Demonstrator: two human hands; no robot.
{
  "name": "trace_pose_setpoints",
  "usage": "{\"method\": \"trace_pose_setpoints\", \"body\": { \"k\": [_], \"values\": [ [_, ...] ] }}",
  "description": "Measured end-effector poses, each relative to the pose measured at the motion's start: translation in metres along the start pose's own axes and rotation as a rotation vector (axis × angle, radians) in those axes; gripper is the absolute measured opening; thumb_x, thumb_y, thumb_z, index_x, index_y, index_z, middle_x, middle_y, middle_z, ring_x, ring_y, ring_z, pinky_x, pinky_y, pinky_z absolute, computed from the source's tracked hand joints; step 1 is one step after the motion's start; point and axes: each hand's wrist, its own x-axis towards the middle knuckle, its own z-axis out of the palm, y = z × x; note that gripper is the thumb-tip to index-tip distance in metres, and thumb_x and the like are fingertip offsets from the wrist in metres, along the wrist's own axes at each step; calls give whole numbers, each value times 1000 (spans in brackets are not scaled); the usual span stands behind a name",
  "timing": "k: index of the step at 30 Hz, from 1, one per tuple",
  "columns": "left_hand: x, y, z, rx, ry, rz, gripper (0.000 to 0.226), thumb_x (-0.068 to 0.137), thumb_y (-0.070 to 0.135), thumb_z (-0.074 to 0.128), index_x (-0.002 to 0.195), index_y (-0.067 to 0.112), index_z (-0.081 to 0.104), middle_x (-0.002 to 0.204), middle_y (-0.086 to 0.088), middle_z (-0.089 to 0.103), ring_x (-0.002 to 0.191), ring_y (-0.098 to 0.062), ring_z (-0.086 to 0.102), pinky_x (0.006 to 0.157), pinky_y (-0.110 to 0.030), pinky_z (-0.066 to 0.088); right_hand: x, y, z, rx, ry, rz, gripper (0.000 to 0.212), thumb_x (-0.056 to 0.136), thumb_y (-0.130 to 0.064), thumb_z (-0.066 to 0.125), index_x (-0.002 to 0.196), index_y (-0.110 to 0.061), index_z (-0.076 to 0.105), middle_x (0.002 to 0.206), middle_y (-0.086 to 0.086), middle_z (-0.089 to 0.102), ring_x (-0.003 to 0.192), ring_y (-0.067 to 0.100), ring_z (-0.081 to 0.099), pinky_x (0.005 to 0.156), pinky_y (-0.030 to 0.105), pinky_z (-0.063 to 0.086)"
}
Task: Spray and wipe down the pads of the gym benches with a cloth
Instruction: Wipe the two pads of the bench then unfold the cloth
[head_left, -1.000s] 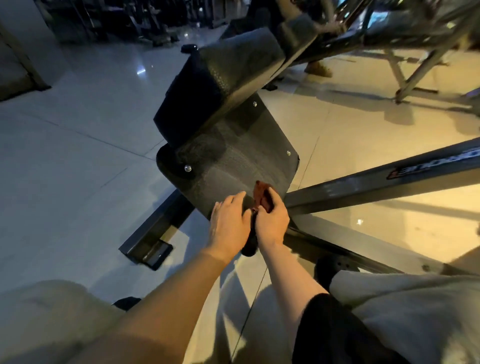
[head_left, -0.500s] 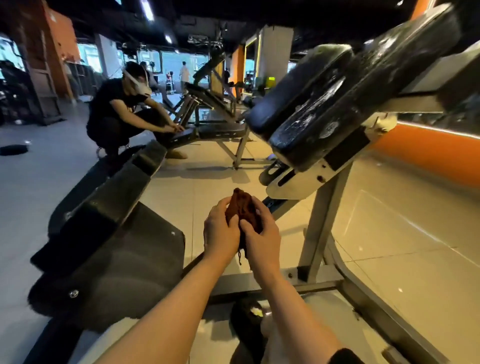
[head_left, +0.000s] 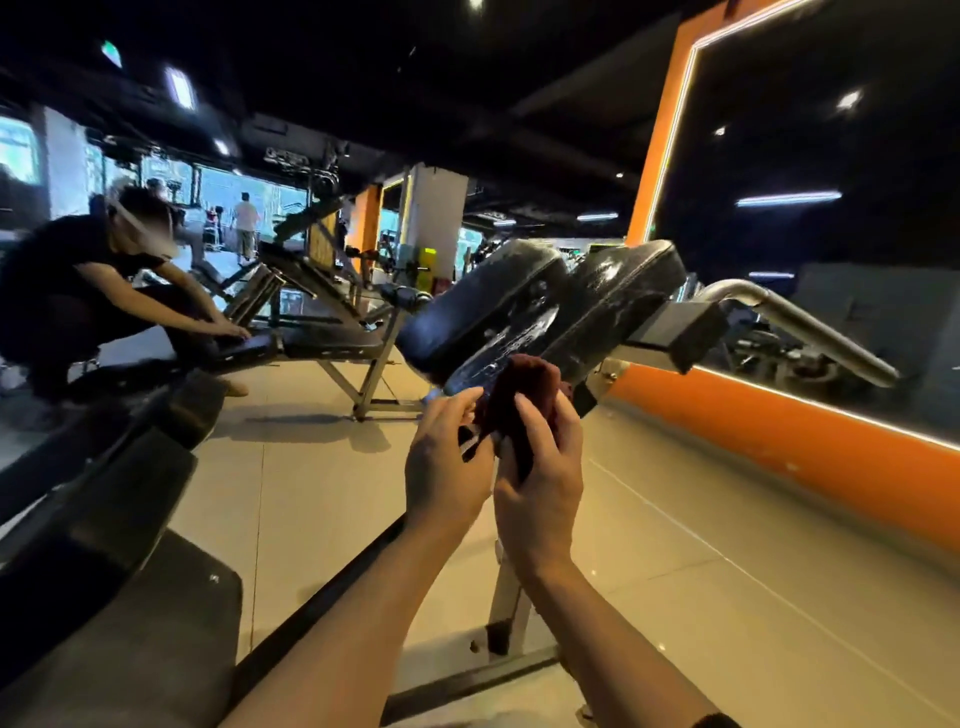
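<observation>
Since half a second ago we have lifted the cloth (head_left: 519, 410) higher and closer to the raised pads, and our view has swung further up and to the right, so the mirror with its orange frame (head_left: 779, 447) now fills that side. We hold the dark red cloth bunched between both hands: our right hand (head_left: 540, 467) wraps it from below with fingers curled over its front, and our left hand (head_left: 447, 462) pinches its near edge, probably to fold or gather it into a firm wad before wiping. Whether a spray bottle is tucked under the cloth we cannot tell.

Just above and beyond the grip, the cloth sits in front of the lower end of the two black pads (head_left: 524, 317), which tilt up to the right and glisten as if wet; we judge they are already sprayed and wait for the wipe. Whether the cloth touches them we cannot tell. Below the grip stands the pale steel post (head_left: 506, 597) that carries them. To the left of the grip and lower lies another dark padded bench (head_left: 104, 519). Farther left and beyond, another person (head_left: 104, 306) crouches with hands on a flat bench (head_left: 322, 340).
</observation>
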Motion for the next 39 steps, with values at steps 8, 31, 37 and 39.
{"method": "trace_pose_setpoints", "body": {
  "k": [8,31,37,39],
  "values": [
    [29,-8,29,212,-48,198,46,88,5,63,131,17,53,126,1,51,113,-8,49,90,-13,41,39,58,16,-320,-260,-175,59,99,-18,44,154,-14,24,164,7,5,151,31,-1,121,46,16],
    [145,44,101,289,-214,651,54,83,13,71,133,7,54,127,-10,60,120,-23,55,102,-28,36,174,72,-19,-68,-154,213,62,104,-20,38,156,-21,5,164,3,-8,149,22,-12,123,46,2],
    [153,30,103,251,-234,638,54,88,33,58,139,16,51,134,1,55,126,-9,45,107,-20,25,240,72,-16,-114,38,388,53,99,-14,43,149,-11,26,160,15,10,148,33,8,120,51,15],
    [153,26,105,213,-222,631,51,85,27,65,134,14,56,131,-2,59,125,-8,46,107,-28,32,200,60,-11,-111,-13,304,61,102,-19,39,155,-18,9,163,7,-5,150,25,-7,123,44,4]
  ]
}}
